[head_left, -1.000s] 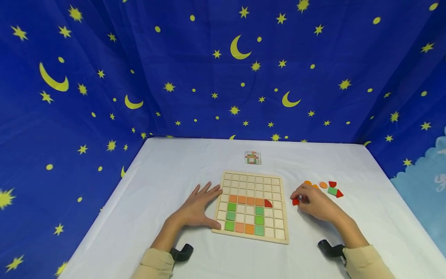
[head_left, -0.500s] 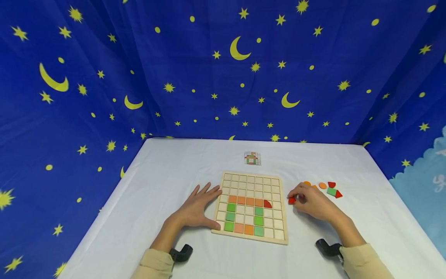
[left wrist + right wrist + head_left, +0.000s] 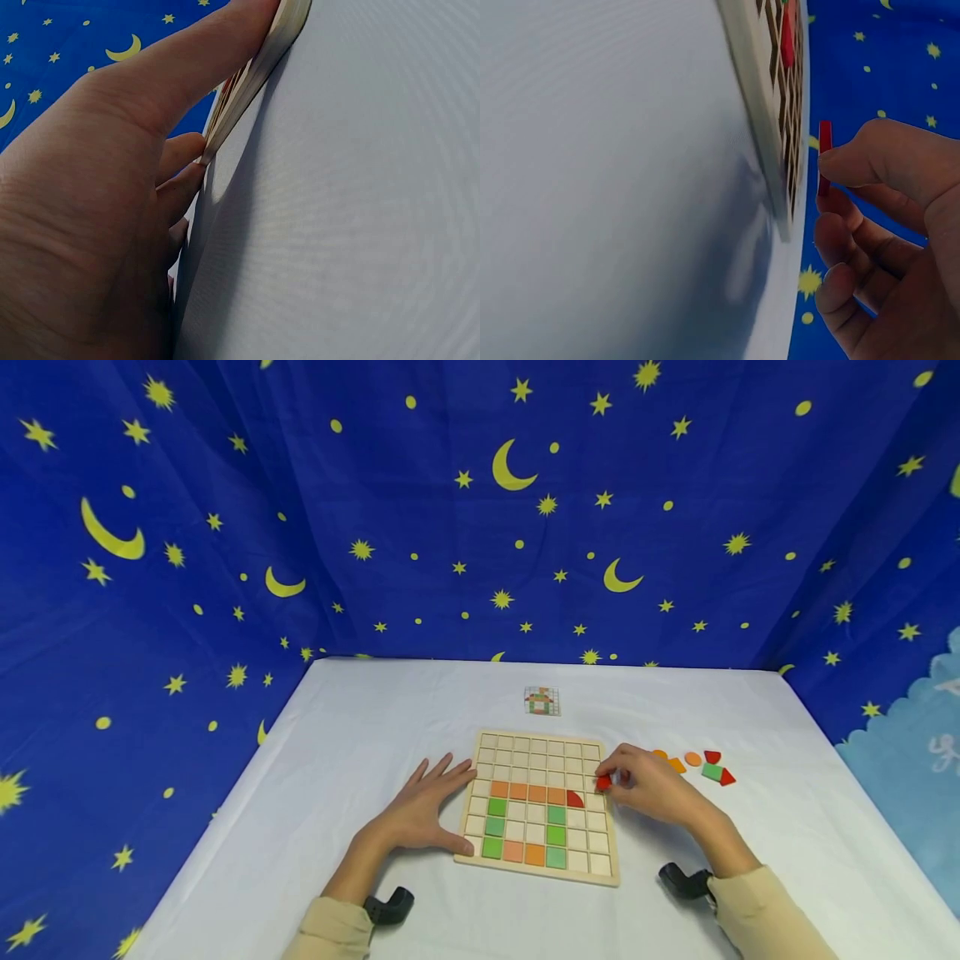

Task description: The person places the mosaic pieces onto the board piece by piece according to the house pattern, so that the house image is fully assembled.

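A wooden grid board [image 3: 540,875] lies on the white table, with green, orange and pinkish square tiles and one red quarter-round tile [image 3: 574,799] in its cells. My left hand [image 3: 423,814] rests at the board's left edge, fingers spread and thumb on the near left corner. Over the board's right edge, my right hand [image 3: 660,787] pinches a small red tile [image 3: 825,139] between thumb and fingers. That tile is seen edge-on in the right wrist view, apart from the board, and its full shape is partly hidden by the fingers.
Right of the board lie loose tiles: orange ones, a round peach one [image 3: 693,759], a green one [image 3: 712,771] and red ones [image 3: 712,756]. A small pattern card [image 3: 542,701] lies behind the board. Blue star-printed cloth [image 3: 420,510] hangs around the table.
My right hand has moved left with the red tile, from beside the loose tiles to above the board's right edge. The left hand has stayed at the board.
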`<state>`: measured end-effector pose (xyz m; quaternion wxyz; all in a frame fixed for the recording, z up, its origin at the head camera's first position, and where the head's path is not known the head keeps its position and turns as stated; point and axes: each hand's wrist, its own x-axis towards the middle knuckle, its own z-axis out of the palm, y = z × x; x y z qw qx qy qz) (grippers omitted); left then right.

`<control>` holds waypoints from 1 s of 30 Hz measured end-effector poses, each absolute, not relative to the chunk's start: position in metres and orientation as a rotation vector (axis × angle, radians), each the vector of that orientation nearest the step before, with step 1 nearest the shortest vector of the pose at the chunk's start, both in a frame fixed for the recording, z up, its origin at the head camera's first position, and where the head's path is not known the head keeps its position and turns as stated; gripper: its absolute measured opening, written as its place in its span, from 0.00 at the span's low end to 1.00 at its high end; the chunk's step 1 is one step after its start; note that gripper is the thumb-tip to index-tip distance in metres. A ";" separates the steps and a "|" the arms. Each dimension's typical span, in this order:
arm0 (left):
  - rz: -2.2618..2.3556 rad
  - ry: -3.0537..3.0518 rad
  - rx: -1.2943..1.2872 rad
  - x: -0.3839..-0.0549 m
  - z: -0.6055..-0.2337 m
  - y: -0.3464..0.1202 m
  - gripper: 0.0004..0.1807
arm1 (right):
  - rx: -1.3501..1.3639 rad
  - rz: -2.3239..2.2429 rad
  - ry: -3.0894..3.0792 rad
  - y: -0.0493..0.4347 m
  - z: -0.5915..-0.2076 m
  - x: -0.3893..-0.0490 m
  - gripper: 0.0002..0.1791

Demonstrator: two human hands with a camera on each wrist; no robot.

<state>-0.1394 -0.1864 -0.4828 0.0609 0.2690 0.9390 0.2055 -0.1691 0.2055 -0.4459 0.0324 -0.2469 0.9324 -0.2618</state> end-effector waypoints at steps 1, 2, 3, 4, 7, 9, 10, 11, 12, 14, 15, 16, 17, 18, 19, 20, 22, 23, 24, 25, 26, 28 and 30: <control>0.620 2.840 0.813 -0.139 -0.483 -0.186 0.66 | -0.771 -0.797 2.873 0.203 -0.445 -0.170 0.13; 0.619 2.840 0.811 -0.139 -0.483 -0.186 0.66 | -0.777 -0.794 2.873 0.201 -0.444 -0.170 0.13; 0.617 2.840 0.811 -0.140 -0.482 -0.186 0.66 | -0.785 -0.790 2.873 0.198 -0.444 -0.171 0.13; 0.616 2.841 0.810 -0.140 -0.482 -0.186 0.66 | -0.787 -0.787 2.873 0.196 -0.443 -0.171 0.14; 0.610 2.843 0.805 -0.140 -0.482 -0.186 0.66 | -0.801 -0.781 2.870 0.190 -0.443 -0.174 0.14; 0.608 2.845 0.804 -0.140 -0.482 -0.186 0.66 | -0.818 -0.790 2.858 0.186 -0.442 -0.175 0.14; 0.609 2.844 0.804 -0.140 -0.483 -0.186 0.66 | -0.827 -0.791 2.852 0.184 -0.443 -0.176 0.14; 0.609 2.844 0.803 -0.140 -0.483 -0.186 0.66 | -0.838 -0.794 2.846 0.182 -0.443 -0.176 0.14; 0.609 2.843 0.803 -0.140 -0.483 -0.186 0.66 | -0.848 -0.799 2.840 0.180 -0.443 -0.177 0.14; 0.610 2.841 0.803 -0.140 -0.483 -0.186 0.66 | -0.867 -0.816 2.823 0.177 -0.443 -0.178 0.14; 0.611 2.840 0.804 -0.140 -0.483 -0.186 0.66 | -0.881 -0.824 2.814 0.176 -0.443 -0.178 0.14; 0.613 2.839 0.803 -0.139 -0.483 -0.186 0.66 | -0.890 -0.825 2.809 0.174 -0.443 -0.179 0.14; 0.612 2.839 0.803 -0.139 -0.483 -0.186 0.66 | -0.897 -0.830 2.803 0.172 -0.443 -0.179 0.14; 0.612 2.839 0.804 -0.139 -0.483 -0.187 0.66 | -0.902 -0.834 2.798 0.171 -0.443 -0.180 0.14; 0.613 2.839 0.805 -0.139 -0.483 -0.187 0.66 | -0.908 -0.838 2.794 0.169 -0.443 -0.180 0.14; 0.612 2.839 0.806 -0.139 -0.483 -0.187 0.66 | -0.910 -0.838 2.793 0.168 -0.442 -0.181 0.14; 0.611 2.840 0.808 -0.139 -0.484 -0.187 0.66 | -0.912 -0.840 2.789 0.166 -0.443 -0.182 0.14; 0.610 2.840 0.810 -0.139 -0.484 -0.187 0.66 | -0.916 -0.846 2.785 0.164 -0.443 -0.182 0.13; 0.608 2.841 0.813 -0.139 -0.484 -0.187 0.66 | -0.918 -0.848 2.783 0.163 -0.443 -0.183 0.13; 0.608 2.841 0.814 -0.139 -0.484 -0.187 0.66 | -0.924 -0.851 2.780 0.162 -0.444 -0.183 0.13; 0.608 2.842 0.817 -0.139 -0.484 -0.187 0.66 | -0.929 -0.852 2.776 0.161 -0.444 -0.184 0.13; 0.613 2.841 0.822 -0.139 -0.483 -0.187 0.66 | -0.939 -0.861 2.769 0.159 -0.445 -0.185 0.13; 0.618 2.841 0.825 -0.139 -0.483 -0.187 0.66 | -0.950 -0.866 2.763 0.156 -0.445 -0.185 0.13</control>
